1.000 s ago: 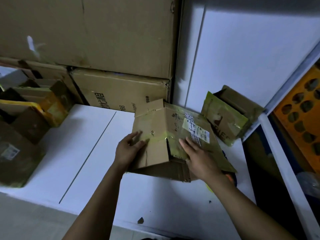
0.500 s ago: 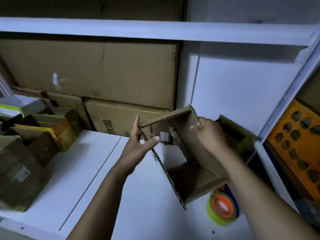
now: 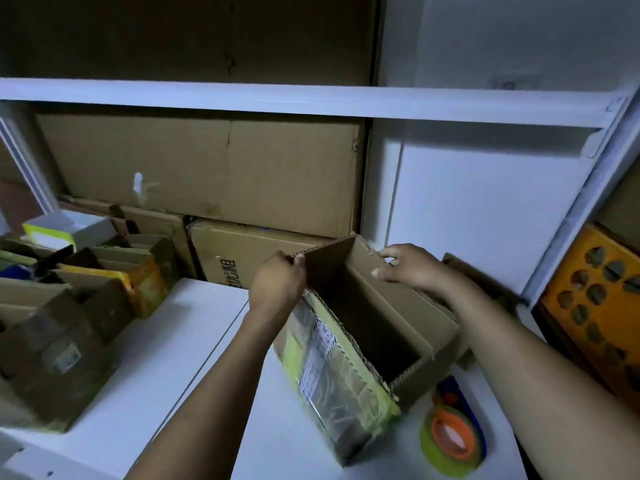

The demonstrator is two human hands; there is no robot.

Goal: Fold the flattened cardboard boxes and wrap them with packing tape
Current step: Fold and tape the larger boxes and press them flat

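While upright, 1 box point(image 3: 346, 375): L hand point(image 3: 277, 285) tight on flap point(image 3: 329, 268), R hand point(image 3: 412, 268) flat on rim point(image 3: 367, 245); 1 tape roll point(image 3: 427, 445).

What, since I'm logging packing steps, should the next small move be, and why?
Probably fold the far flap inward over the opening. The cardboard box stands squared up with its top open, the left hand pinches that flap's edge, the right hand rests on the opposite rim, and the tape roll lies untouched beside it.
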